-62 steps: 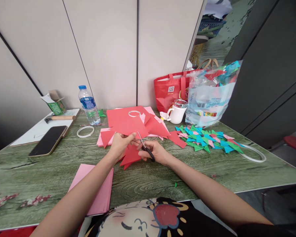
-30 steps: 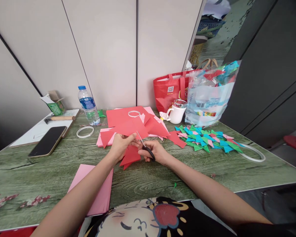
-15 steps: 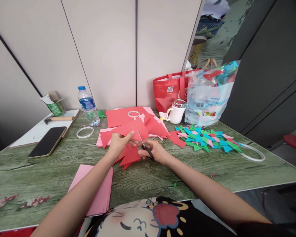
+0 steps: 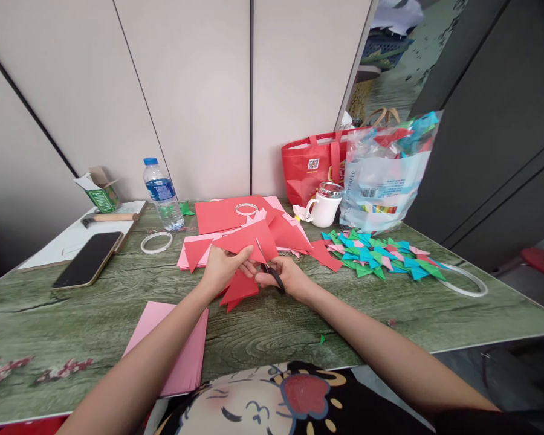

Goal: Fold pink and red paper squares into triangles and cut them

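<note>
My left hand [image 4: 221, 267] pinches a red paper sheet [image 4: 249, 240] held up over the green wood-grain table [image 4: 272, 320]. My right hand [image 4: 288, 277] grips small black-handled scissors [image 4: 269, 270], whose blades point up into the sheet's edge. Red cut triangles [image 4: 238, 289] lie under my hands. More red and pink sheets [image 4: 236, 214] are stacked behind.
A pink paper stack [image 4: 181, 350] lies near the front edge. Left: phone [image 4: 89, 258], tape ring [image 4: 156, 241], water bottle [image 4: 162, 194]. Right: folded coloured triangles [image 4: 381, 255], white mug [image 4: 324, 207], plastic bag [image 4: 381, 175], red tote [image 4: 310, 163], white ring [image 4: 465, 281].
The scissors have moved a little further up along the red sheet, and my left hand has turned the sheet slightly. Everything else on the table stays put.
</note>
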Demonstrator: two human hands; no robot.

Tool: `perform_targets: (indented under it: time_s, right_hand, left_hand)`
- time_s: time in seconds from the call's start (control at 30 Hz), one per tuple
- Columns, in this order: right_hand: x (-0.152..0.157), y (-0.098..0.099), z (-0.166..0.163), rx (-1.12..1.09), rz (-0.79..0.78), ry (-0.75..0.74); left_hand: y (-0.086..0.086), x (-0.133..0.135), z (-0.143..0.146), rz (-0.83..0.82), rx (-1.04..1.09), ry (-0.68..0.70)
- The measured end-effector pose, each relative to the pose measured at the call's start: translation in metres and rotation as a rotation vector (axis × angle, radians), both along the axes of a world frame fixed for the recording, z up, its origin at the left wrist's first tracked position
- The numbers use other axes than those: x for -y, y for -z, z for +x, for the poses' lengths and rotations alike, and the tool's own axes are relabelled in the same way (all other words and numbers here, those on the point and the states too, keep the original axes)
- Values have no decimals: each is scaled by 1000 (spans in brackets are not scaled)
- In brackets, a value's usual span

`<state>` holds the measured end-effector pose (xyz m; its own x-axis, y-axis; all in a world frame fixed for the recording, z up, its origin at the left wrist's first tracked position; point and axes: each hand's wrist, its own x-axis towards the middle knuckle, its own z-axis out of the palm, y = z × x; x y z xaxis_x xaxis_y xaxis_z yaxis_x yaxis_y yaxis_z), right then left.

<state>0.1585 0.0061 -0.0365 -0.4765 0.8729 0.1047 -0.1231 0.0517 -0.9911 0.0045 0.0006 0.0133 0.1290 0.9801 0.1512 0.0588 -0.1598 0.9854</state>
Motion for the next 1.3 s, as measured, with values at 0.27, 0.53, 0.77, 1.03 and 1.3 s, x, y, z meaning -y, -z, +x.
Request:
perform_targets:
  time_s: [0.27, 0.53, 0.77, 1.03, 1.3]
  right_hand:
    - [4, -6, 0, 41, -5, 35]
    - [5, -9, -1, 34, -21, 48]
    - [5, -9, -1, 34, -21, 50]
    - [3, -4, 1, 68, -17, 56]
    - [3, -2, 1, 65, -2, 53]
  left_hand:
    - [1, -1, -1, 12, -8, 12]
    - [-1, 0, -1, 8, -5, 19]
    - [-2, 1, -1, 13, -5, 22]
    - [-2, 1, -1, 9, -8, 19]
    - [0, -1, -1, 19, -8, 36]
